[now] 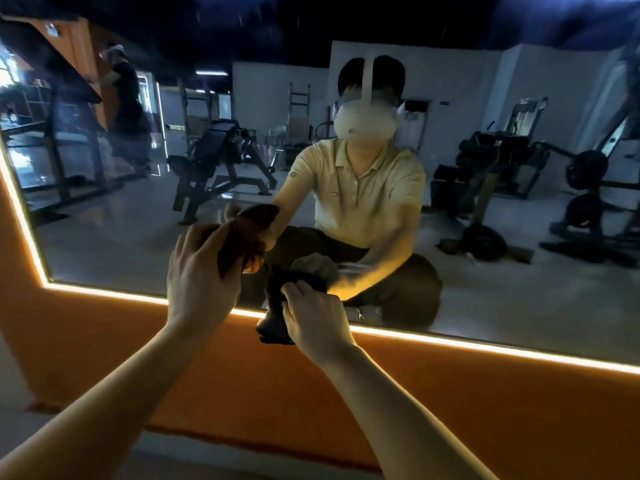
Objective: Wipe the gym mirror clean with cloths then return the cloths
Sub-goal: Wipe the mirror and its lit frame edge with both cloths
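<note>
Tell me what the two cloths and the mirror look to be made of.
The reddish-brown cloth, gripped in the left hand: soft matte fabric, it bunches and folds. The dark cloth in the right hand: probably limp fabric too, weave unreadable in dim light. The mirror: glossy glass, giving clear reflections.

— What's the wearer got on?
— From my desk I see the left forearm (114, 393) and right forearm (398, 403) bare to the wrist. In the reflection there's a pale yellow polo shirt (363, 188), collared and short-sleeved.
— And the rest?
— Dark olive trousers (408, 289), and a white headset (363, 124) with white straps over the crown.
</note>
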`<action>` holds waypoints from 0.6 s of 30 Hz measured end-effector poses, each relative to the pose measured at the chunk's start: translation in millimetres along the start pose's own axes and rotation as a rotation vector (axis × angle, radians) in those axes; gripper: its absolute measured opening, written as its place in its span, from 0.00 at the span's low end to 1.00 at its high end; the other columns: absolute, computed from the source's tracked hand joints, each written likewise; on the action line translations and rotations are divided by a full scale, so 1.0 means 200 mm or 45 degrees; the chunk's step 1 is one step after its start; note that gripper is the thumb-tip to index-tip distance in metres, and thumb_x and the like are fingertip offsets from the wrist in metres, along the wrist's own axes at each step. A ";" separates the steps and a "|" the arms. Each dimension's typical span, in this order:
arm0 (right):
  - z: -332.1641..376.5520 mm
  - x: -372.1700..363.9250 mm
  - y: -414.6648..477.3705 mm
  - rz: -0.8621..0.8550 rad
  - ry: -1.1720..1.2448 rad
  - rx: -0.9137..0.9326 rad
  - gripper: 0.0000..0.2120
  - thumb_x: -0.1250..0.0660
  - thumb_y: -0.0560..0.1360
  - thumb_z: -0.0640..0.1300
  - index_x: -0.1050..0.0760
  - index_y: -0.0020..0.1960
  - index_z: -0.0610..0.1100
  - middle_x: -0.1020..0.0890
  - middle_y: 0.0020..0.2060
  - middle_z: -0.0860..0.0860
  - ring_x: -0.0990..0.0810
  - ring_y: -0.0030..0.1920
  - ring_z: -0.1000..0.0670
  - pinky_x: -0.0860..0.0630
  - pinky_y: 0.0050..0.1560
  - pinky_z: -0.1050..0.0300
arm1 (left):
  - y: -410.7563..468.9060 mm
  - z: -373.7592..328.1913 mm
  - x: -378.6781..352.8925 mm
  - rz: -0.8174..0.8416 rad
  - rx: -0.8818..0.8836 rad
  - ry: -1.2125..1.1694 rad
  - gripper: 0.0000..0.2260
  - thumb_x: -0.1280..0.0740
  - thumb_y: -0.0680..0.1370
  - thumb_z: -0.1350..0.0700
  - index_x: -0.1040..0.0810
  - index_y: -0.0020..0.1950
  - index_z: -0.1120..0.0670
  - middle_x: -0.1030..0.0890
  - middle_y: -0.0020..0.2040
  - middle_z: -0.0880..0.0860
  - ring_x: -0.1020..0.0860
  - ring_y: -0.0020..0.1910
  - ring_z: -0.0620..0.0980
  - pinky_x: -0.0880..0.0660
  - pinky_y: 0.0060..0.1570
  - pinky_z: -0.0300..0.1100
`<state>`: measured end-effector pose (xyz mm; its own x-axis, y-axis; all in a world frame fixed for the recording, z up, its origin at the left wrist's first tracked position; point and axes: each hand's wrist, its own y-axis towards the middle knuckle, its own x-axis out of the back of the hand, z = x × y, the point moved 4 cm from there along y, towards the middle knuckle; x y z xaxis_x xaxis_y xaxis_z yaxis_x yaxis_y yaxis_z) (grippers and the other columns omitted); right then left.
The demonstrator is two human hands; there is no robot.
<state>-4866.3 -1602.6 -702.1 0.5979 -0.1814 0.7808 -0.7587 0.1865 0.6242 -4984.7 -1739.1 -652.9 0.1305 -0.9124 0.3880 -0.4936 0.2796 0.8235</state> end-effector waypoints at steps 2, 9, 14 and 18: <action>-0.04 0.05 -0.01 -0.065 -0.108 0.081 0.09 0.31 0.81 0.46 0.22 0.59 0.44 0.17 0.46 0.49 0.16 0.40 0.49 0.19 0.34 0.55 | -0.01 0.01 -0.05 0.012 -0.098 0.014 0.21 0.27 0.78 0.60 0.21 0.71 0.54 0.25 0.63 0.57 0.28 0.61 0.60 0.27 0.60 0.60; -0.62 0.50 -0.27 -0.528 -0.237 -0.292 0.10 0.29 0.76 0.46 0.27 0.52 0.44 0.18 0.41 0.46 0.18 0.34 0.48 0.26 0.30 0.60 | 0.02 -0.05 -0.18 -0.174 -0.361 0.014 0.25 0.25 0.74 0.64 0.21 0.71 0.59 0.24 0.66 0.63 0.29 0.61 0.62 0.35 0.64 0.55; -0.67 0.53 -0.29 -0.818 -0.107 -0.747 0.12 0.40 0.79 0.51 0.27 0.51 0.41 0.20 0.39 0.48 0.21 0.33 0.49 0.26 0.31 0.57 | 0.03 -0.05 -0.21 -0.172 -0.450 -0.023 0.23 0.28 0.75 0.63 0.21 0.72 0.59 0.26 0.67 0.62 0.29 0.62 0.64 0.33 0.62 0.60; -0.31 0.32 -0.08 -0.695 -0.013 -0.551 0.09 0.34 0.78 0.49 0.26 0.53 0.44 0.18 0.42 0.50 0.18 0.39 0.52 0.21 0.38 0.57 | 0.04 -0.02 -0.20 -0.160 -0.540 -0.034 0.22 0.35 0.78 0.57 0.22 0.72 0.58 0.27 0.67 0.61 0.29 0.62 0.64 0.32 0.61 0.61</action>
<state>-4799.8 -1556.6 -659.3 0.8602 -0.3676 0.3534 -0.1777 0.4336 0.8834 -4991.0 -1698.7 -660.0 0.1420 -0.9529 0.2680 -0.0777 0.2591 0.9627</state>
